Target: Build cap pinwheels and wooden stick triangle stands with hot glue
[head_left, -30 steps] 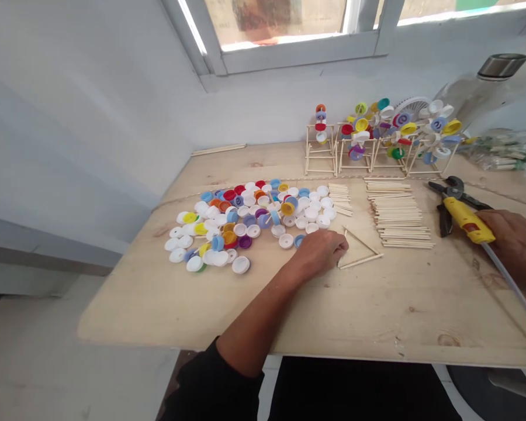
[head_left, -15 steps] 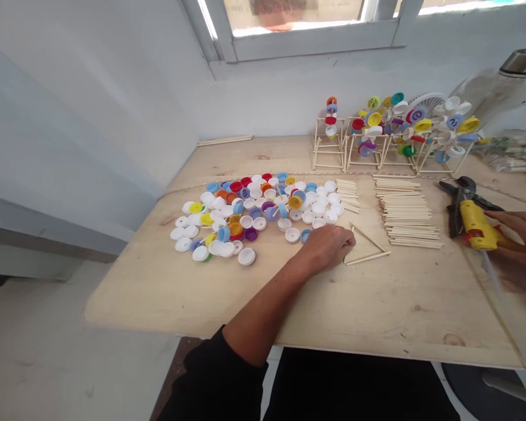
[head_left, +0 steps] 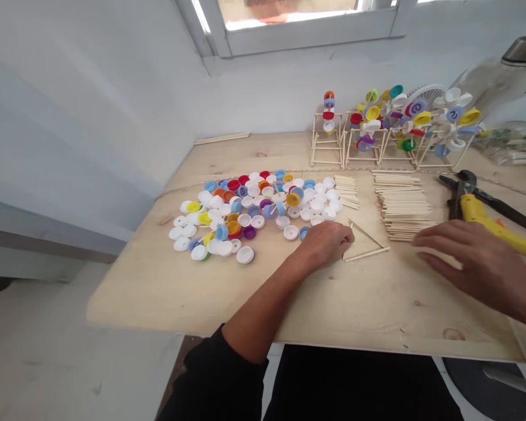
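My left hand [head_left: 328, 242] rests on the table with its fingers pinched at the left side of a triangle of thin wooden sticks [head_left: 368, 255]. The fingers partly cover that side. My right hand [head_left: 473, 266] hovers just right of the triangle, thumb and fingers apart, nothing between them. Close to its fingertips lies a stack of longer wooden sticks [head_left: 403, 204]. Behind the right hand a yellow glue gun [head_left: 486, 219] rests on black-handled pliers [head_left: 464, 184].
Many coloured bottle caps [head_left: 245, 219] spread over the table left of my left hand. Shorter sticks [head_left: 346, 192] lie beside them. Along the wall stand several stick frames with cap wheels [head_left: 368, 131], a large clear bottle [head_left: 486, 96] and a plastic bag [head_left: 517, 143].
My right hand has let go of the glue gun and moved left towards the long sticks. The glue gun now lies on the table. My left hand has stayed at the triangle.
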### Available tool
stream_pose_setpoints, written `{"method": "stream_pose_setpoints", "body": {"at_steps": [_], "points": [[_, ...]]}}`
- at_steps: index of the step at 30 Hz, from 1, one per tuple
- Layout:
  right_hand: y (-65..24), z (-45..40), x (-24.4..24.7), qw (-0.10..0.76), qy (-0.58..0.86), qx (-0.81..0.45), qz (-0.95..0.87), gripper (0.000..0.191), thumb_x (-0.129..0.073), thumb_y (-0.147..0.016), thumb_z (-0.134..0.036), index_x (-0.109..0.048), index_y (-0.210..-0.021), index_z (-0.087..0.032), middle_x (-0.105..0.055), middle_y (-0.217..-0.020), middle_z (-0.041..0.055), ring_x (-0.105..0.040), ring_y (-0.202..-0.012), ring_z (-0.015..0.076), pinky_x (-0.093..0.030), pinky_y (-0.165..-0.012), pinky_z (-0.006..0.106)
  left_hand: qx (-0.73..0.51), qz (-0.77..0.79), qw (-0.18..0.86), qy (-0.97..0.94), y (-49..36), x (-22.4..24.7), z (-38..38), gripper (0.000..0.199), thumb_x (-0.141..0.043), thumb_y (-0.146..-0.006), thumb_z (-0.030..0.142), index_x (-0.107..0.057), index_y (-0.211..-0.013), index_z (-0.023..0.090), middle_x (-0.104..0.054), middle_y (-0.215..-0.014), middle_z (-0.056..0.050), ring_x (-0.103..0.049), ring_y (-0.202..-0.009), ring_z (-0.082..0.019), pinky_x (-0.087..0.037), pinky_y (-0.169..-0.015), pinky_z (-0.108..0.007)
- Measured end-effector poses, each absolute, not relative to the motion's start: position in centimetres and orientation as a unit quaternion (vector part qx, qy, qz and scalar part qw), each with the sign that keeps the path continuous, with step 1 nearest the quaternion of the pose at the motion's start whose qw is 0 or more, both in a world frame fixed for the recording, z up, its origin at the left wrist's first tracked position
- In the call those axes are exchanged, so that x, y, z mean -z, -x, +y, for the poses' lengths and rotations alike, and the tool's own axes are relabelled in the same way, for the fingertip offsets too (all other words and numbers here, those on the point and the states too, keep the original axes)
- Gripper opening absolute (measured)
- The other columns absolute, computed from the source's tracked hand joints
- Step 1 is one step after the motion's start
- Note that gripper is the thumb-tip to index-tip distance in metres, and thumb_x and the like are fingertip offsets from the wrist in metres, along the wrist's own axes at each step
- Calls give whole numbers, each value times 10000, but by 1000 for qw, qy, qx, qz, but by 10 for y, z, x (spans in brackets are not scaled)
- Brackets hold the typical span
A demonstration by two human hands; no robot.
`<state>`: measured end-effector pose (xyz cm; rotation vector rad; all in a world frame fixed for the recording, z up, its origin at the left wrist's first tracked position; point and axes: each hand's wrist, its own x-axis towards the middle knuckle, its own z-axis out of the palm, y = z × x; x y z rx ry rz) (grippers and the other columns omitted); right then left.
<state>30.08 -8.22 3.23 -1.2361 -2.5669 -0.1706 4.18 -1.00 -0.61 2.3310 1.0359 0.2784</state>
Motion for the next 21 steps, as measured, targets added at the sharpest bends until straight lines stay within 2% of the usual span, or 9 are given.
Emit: {"method": "stream_pose_setpoints", "body": {"at_steps": [3, 7, 13, 21], "points": [[-265, -76, -22, 123, 392, 36, -911, 184, -478, -913, -280, -649, -919, -214, -677, -937, 60, -600, -849, 189, -416, -757, 345, -98, 387, 279, -873, -42, 6, -10, 213, -466, -793, 122, -671, -778, 180, -686, -770, -24, -596, -720, -152, -408, -628, -244], [-240, -67, -13, 96, 368, 44, -924, 236, -429, -933, -223, -652, -864, -188, -653, -837, 59, -557, -796, 173, -373, -730, 328, -86, 389, 274, -875, -42, 5, -10, 222, -463, -807, 135, -679, -812, 187, -697, -814, -28, -605, -757, -164, -424, -651, -252], [-227, -60, -4, 60, 353, 75, -931, 184, -467, -894, -140, -620, -797, -172, -601, -766, 47, -490, -766, 184, -330, -716, 329, -76, 394, 267, -876, -43, 4, -10, 240, -453, -818, 144, -686, -844, 197, -708, -870, -28, -618, -831, -183, -443, -679, -262], [-230, -61, 2, 73, 347, 84, -931, 161, -474, -884, -122, -588, -780, -166, -558, -741, 42, -456, -746, 181, -313, -689, 316, -79, 397, 260, -877, -43, 2, -11, 244, -458, -819, 136, -695, -855, 186, -713, -884, -40, -621, -834, -191, -457, -711, -280]]}}
